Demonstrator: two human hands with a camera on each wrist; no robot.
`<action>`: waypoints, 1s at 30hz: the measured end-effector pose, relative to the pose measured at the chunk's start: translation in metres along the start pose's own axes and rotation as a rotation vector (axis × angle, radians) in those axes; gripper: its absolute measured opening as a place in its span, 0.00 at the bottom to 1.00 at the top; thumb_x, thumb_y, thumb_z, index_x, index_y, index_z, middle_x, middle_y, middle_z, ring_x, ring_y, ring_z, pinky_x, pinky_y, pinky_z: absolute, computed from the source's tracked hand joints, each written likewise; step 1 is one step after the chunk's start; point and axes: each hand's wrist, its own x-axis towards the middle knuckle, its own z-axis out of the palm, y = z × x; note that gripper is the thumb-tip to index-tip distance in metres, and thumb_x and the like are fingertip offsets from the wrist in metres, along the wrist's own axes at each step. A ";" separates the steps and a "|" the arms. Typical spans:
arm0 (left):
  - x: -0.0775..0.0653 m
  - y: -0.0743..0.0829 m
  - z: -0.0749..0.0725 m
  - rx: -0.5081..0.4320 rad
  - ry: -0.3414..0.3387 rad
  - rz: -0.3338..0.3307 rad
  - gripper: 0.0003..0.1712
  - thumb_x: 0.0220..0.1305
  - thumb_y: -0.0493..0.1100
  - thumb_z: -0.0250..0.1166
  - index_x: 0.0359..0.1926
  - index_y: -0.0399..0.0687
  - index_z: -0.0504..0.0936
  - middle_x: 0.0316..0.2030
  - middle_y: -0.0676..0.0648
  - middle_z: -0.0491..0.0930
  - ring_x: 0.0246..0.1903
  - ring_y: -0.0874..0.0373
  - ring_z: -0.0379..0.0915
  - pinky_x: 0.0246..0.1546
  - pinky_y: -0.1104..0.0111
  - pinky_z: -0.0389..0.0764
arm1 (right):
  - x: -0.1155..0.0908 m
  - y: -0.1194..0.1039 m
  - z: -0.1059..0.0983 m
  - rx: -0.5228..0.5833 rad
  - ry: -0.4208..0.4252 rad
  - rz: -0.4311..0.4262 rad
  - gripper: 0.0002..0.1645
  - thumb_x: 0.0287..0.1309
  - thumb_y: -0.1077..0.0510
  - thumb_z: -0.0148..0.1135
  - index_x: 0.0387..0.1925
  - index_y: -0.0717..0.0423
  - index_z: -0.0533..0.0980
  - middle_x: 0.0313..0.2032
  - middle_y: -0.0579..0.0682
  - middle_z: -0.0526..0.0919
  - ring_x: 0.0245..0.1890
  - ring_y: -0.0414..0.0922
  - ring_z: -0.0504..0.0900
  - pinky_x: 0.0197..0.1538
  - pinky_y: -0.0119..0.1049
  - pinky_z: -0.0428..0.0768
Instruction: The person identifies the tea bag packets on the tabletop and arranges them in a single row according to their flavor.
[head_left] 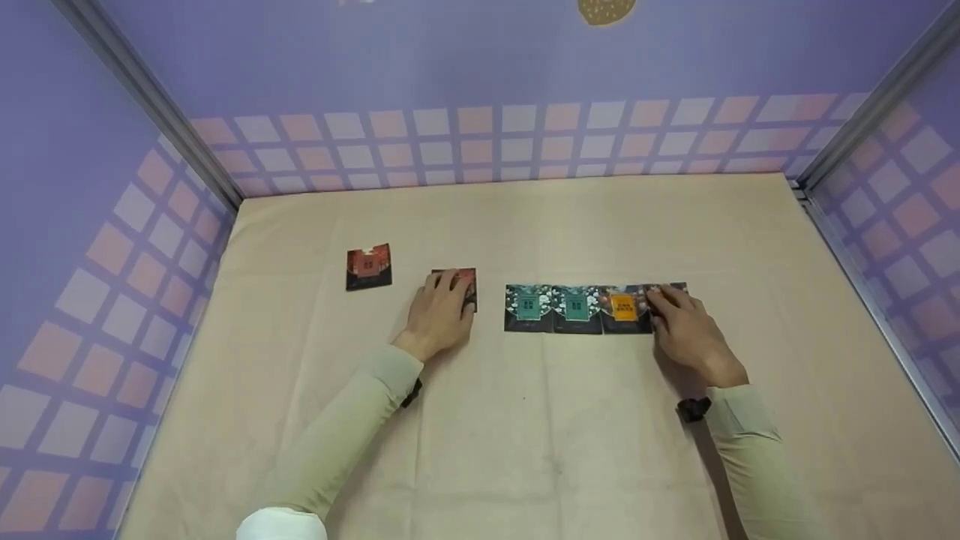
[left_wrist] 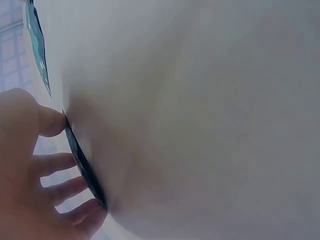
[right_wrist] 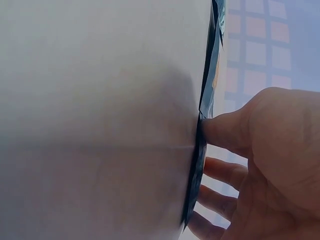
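In the head view my left hand [head_left: 441,315] rests on a red and black flat sachet [head_left: 466,276], its fingers covering most of the front. The left wrist view shows the thumb and fingertips touching the dark sachet [left_wrist: 85,162] along its length, flat on the cloth. My right hand [head_left: 690,330] lies over a dark sachet [head_left: 679,286] at the right end of a row, with thumb and fingertips on it. Directly left of it lie an orange-labelled sachet [head_left: 622,307] and two green-labelled sachets, a middle one [head_left: 577,307] and a leftmost one [head_left: 528,306], edge to edge.
Another red-labelled sachet [head_left: 368,267] lies apart on the left, a little farther back. A beige cloth [head_left: 480,435] with fold creases covers the table. Purple walls with pink and white squares [head_left: 517,146] stand at the back and both sides.
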 end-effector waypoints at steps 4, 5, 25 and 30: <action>-0.004 0.006 0.003 0.001 0.006 0.031 0.28 0.72 0.48 0.58 0.68 0.42 0.72 0.68 0.36 0.67 0.66 0.36 0.62 0.62 0.46 0.70 | 0.000 -0.001 0.000 0.002 -0.001 0.003 0.31 0.75 0.58 0.46 0.75 0.60 0.59 0.74 0.66 0.55 0.71 0.70 0.55 0.66 0.70 0.60; -0.005 0.008 0.003 0.001 0.006 0.036 0.28 0.72 0.48 0.58 0.68 0.43 0.72 0.68 0.36 0.67 0.66 0.36 0.62 0.62 0.46 0.70 | 0.000 -0.001 0.000 0.001 0.002 0.001 0.31 0.75 0.58 0.46 0.75 0.60 0.59 0.74 0.66 0.55 0.71 0.70 0.55 0.66 0.70 0.61; -0.009 0.034 0.005 0.042 -0.026 0.084 0.28 0.71 0.53 0.59 0.67 0.46 0.74 0.65 0.39 0.69 0.64 0.39 0.65 0.58 0.47 0.73 | 0.000 0.000 0.000 0.013 -0.015 0.004 0.31 0.75 0.59 0.45 0.75 0.61 0.59 0.75 0.66 0.54 0.71 0.72 0.55 0.63 0.72 0.62; -0.010 0.038 0.006 0.050 -0.040 0.078 0.28 0.71 0.53 0.58 0.67 0.46 0.74 0.65 0.40 0.69 0.64 0.40 0.64 0.59 0.48 0.73 | 0.001 0.001 0.001 0.015 -0.012 0.013 0.31 0.75 0.58 0.45 0.75 0.60 0.59 0.75 0.66 0.54 0.71 0.71 0.55 0.64 0.71 0.61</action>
